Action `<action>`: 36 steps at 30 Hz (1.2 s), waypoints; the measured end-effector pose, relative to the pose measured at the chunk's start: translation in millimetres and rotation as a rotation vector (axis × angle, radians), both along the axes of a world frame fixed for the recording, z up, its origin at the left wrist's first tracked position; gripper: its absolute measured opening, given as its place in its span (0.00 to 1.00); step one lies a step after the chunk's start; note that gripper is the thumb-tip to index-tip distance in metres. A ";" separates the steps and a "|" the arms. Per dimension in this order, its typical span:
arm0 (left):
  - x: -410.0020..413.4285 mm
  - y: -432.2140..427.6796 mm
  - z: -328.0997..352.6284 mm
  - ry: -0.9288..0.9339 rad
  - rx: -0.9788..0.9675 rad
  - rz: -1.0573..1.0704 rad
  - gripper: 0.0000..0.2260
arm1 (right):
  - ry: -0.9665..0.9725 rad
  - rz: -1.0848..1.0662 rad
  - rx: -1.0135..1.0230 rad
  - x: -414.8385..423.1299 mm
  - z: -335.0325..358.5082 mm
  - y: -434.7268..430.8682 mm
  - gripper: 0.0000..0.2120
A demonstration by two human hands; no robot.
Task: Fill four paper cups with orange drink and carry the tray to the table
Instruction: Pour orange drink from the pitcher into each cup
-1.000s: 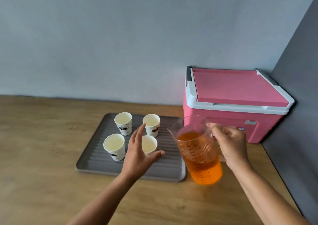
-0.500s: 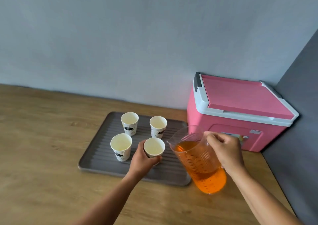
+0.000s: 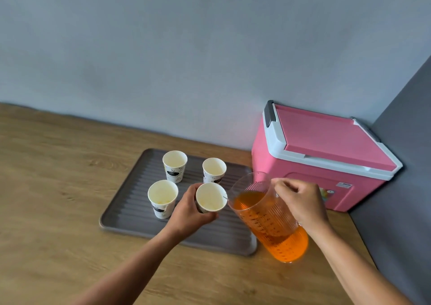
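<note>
Several white paper cups stand on a grey ribbed tray (image 3: pixel 130 211). My left hand (image 3: pixel 189 213) is wrapped around the front right cup (image 3: pixel 211 198), whose inside looks empty. The front left cup (image 3: pixel 162 197), back left cup (image 3: pixel 175 166) and back right cup (image 3: pixel 214 169) stand free and also look empty. My right hand (image 3: pixel 300 204) grips the handle of a clear ribbed pitcher (image 3: pixel 270 220) holding orange drink. The pitcher is tilted left, its spout right at the held cup's rim.
A pink cooler box (image 3: pixel 326 157) with a white rim sits behind the pitcher in the corner. A grey wall panel (image 3: pixel 401 188) bounds the wooden counter (image 3: pixel 58 188) on the right, and a pale wall runs along the back.
My left hand went from open above the front right cup to closed around it. The pitcher has tilted further, bringing its spout up to the cup's rim.
</note>
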State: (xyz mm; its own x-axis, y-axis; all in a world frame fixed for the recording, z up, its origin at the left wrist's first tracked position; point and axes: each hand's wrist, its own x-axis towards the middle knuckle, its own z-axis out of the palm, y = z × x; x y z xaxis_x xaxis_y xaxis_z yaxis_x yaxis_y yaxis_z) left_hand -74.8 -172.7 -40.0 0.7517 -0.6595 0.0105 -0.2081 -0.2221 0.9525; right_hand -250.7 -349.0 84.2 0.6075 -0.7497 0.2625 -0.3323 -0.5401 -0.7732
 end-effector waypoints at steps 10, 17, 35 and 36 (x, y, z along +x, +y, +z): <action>8.7 -3.8 -8.1 -0.044 0.020 -0.025 0.35 | 0.103 0.040 -0.082 8.3 -1.5 -4.3 0.06; 10.2 -5.4 -11.9 -0.059 0.018 -0.017 0.34 | 0.151 0.073 -0.135 15.0 -4.1 -12.9 0.20; 11.6 -9.0 -17.9 -0.077 0.048 -0.019 0.35 | 0.213 0.112 -0.148 21.1 -8.7 -24.7 0.13; 11.8 -9.0 -18.0 -0.080 0.050 -0.018 0.35 | 0.214 0.112 -0.148 21.8 -8.3 -24.6 0.13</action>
